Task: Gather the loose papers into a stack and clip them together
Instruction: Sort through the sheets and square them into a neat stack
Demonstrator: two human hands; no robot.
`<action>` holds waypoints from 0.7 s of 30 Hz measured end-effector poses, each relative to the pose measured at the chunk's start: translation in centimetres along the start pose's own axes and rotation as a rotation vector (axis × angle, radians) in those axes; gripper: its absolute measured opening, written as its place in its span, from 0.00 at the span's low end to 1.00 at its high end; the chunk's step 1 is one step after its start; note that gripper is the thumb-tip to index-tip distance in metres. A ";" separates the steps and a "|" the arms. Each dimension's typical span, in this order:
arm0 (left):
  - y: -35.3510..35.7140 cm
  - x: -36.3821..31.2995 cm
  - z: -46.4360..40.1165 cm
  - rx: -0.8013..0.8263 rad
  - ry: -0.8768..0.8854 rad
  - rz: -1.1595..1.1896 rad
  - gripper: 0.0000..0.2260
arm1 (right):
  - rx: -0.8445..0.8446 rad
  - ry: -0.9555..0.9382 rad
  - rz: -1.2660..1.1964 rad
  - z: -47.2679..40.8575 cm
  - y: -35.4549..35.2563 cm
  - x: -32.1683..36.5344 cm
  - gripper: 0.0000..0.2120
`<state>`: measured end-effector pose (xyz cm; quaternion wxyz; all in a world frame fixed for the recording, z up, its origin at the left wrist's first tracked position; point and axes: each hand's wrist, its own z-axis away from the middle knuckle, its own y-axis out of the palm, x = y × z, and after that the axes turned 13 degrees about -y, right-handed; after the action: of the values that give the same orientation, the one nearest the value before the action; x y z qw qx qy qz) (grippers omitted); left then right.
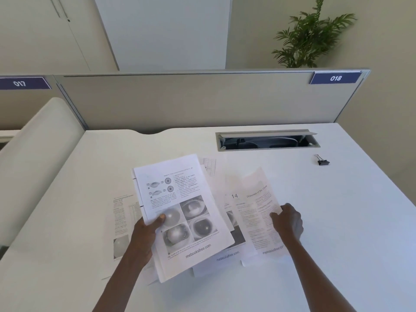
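My left hand (147, 230) grips a small stack of printed pages (182, 212) by its left edge, lifted and tilted above the white desk; the top page shows eye photographs. To its right my right hand (288, 221) pinches the right edge of a text page headed "14" (254, 210), which looks lifted a little. Several more loose pages lie under and around them, one at the left (122, 221) and one at the back (209, 164). A black binder clip (323, 162) sits alone at the far right of the desk, well away from both hands.
The white desk (337, 221) ends at a beige partition (202, 97) with labels 017 and 018. An open cable tray slot (266, 140) is set into the desk behind the papers. A potted plant (310, 39) stands beyond the partition.
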<state>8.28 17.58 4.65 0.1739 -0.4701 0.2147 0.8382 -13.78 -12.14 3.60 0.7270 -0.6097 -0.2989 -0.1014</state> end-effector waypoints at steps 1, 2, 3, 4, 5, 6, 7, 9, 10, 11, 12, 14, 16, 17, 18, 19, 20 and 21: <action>0.1 0.2 0.2 -0.010 0.001 0.001 0.24 | -0.014 -0.029 -0.001 -0.2 -0.6 0.1 0.08; 0.2 0.4 0.3 -0.018 0.001 0.001 0.24 | -0.028 -0.058 0.002 -0.3 -1.3 0.4 0.06; 0.4 0.7 0.6 -0.026 0.005 -0.002 0.23 | -0.039 -0.092 0.008 -0.4 -2.1 0.7 0.04; 0.7 0.9 0.7 -0.038 0.006 -0.010 0.22 | -0.055 -0.127 0.015 -0.5 -2.9 1.1 0.03; 0.9 1.2 0.9 -0.054 0.010 -0.022 0.22 | -0.074 -0.164 0.019 -0.5 -3.8 1.5 0.02; 1.3 1.4 1.0 -0.075 0.013 -0.032 0.21 | -0.093 -0.204 0.023 -0.6 -4.8 1.8 0.01; 1.6 1.5 1.0 -0.096 0.011 -0.041 0.21 | -0.109 -0.246 0.033 -0.5 -5.6 2.2 0.01; 2.4 1.6 1.2 -0.136 0.010 -0.055 0.18 | -0.139 -0.330 0.047 -0.1 -7.6 3.3 0.03; 2.9 1.6 1.3 -0.146 0.009 -0.056 0.17 | -0.153 -0.368 0.047 0.1 -8.6 3.9 0.04; 3.4 1.6 1.4 -0.155 0.010 -0.055 0.16 | -0.165 -0.401 0.039 0.4 -9.6 4.4 0.03; 3.8 1.7 1.5 -0.166 0.009 -0.053 0.16 | -0.176 -0.430 0.026 0.7 -10.5 4.9 0.03; 4.6 1.8 1.6 -0.177 -0.001 -0.044 0.16 | -0.196 -0.482 -0.010 1.2 -12.1 5.8 0.03; 5.3 1.8 1.7 -0.177 -0.009 -0.038 0.15 | -0.204 -0.530 -0.081 1.6 -13.3 6.5 0.02; 5.7 1.8 1.8 -0.179 -0.017 -0.046 0.15 | -0.196 -0.546 -0.127 1.8 -13.8 6.9 0.03; 6.0 1.8 1.8 -0.182 -0.022 -0.049 0.15 | -0.178 -0.557 -0.181 2.0 -14.3 7.3 0.03; 6.2 1.8 1.8 -0.182 -0.030 -0.049 0.14 | -0.153 -0.558 -0.243 2.3 -14.8 7.8 0.04; 6.5 1.7 1.8 -0.173 -0.040 -0.046 0.14 | -0.122 -0.547 -0.307 2.4 -15.1 8.2 0.04; 6.7 1.5 1.7 -0.161 -0.057 -0.049 0.14 | -0.085 -0.525 -0.367 2.4 -15.1 8.6 0.04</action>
<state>3.00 12.89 5.45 0.1619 -0.4635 0.1302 0.8614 -15.40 -11.55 21.10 0.5685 -0.5810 -0.5766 -0.0823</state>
